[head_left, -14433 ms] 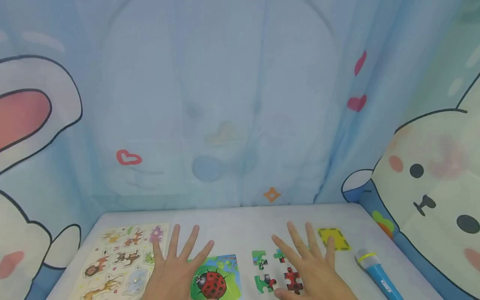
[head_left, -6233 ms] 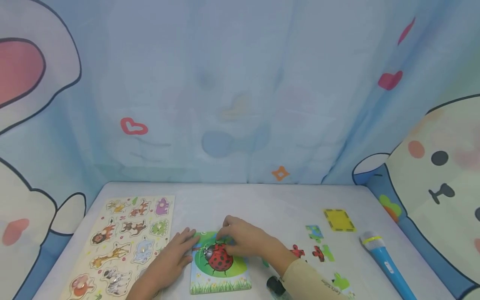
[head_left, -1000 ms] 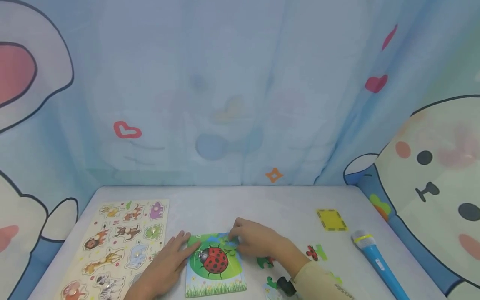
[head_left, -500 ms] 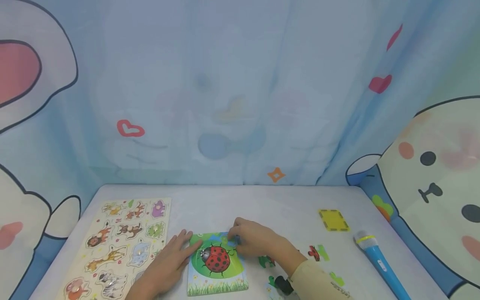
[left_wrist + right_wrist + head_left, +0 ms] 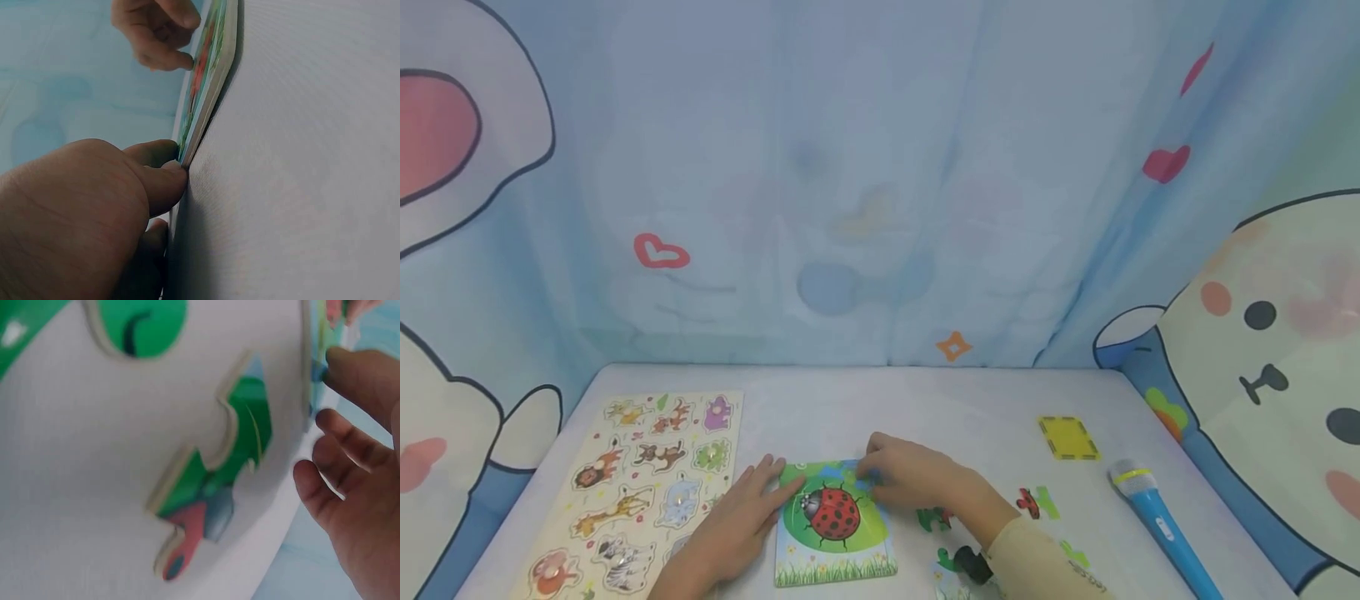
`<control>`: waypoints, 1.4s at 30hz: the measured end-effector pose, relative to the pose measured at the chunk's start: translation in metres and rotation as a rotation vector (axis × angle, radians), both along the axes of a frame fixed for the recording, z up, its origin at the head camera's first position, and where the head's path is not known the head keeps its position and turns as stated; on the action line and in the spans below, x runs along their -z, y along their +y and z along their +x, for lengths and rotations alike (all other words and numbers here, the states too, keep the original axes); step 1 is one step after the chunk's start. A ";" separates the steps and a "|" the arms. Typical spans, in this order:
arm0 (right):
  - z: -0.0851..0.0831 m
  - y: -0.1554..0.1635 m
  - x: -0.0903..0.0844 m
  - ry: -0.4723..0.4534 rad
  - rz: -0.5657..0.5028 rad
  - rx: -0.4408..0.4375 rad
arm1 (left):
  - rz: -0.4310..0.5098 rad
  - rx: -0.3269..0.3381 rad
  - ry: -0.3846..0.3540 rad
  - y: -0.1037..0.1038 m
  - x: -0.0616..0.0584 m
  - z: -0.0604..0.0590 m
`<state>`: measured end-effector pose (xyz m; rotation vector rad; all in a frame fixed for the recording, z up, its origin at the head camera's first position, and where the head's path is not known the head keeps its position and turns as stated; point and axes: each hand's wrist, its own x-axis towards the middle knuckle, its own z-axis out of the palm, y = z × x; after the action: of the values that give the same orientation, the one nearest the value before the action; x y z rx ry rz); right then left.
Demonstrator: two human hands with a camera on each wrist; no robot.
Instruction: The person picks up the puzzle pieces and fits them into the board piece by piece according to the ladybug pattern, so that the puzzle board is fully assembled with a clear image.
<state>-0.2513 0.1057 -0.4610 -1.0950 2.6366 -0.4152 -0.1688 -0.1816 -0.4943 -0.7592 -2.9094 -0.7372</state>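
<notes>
We've got the ladybird puzzle board [image 5: 835, 525] flat on the worktop [image 5: 925, 408], near the front edge. Our left hand [image 5: 741, 521] lies with fingers straight, fingertips [image 5: 169, 181] pressing the board's left edge. Our right hand [image 5: 913, 479] sits curled over the top right corner; can't tell if it's pinching a piece. A loose green-and-red piece [image 5: 215, 481] lies just beside that hand. The animal peg puzzle [image 5: 640, 483] is off to the left, and a blue microphone [image 5: 1157, 521] to the right.

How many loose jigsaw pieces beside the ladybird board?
4: green piece by the right hand, red-and-green piece further right, pale green piece by the sleeve, fourth piece at the bottom edge. The sleeve may hide more.
</notes>
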 end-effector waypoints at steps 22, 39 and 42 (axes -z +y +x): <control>0.032 0.082 -0.004 -0.040 0.036 0.188 | -0.020 0.007 0.016 0.000 -0.003 0.001; 0.039 0.089 0.003 0.073 0.010 0.214 | 0.000 0.004 0.013 0.000 0.001 0.000; 0.038 0.083 0.001 0.105 -0.030 0.181 | -0.005 0.003 0.021 0.000 0.001 0.000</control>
<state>-0.2135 0.1891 -0.4621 -0.9136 2.8432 -0.4449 -0.1689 -0.1817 -0.4952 -0.7671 -2.8926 -0.7183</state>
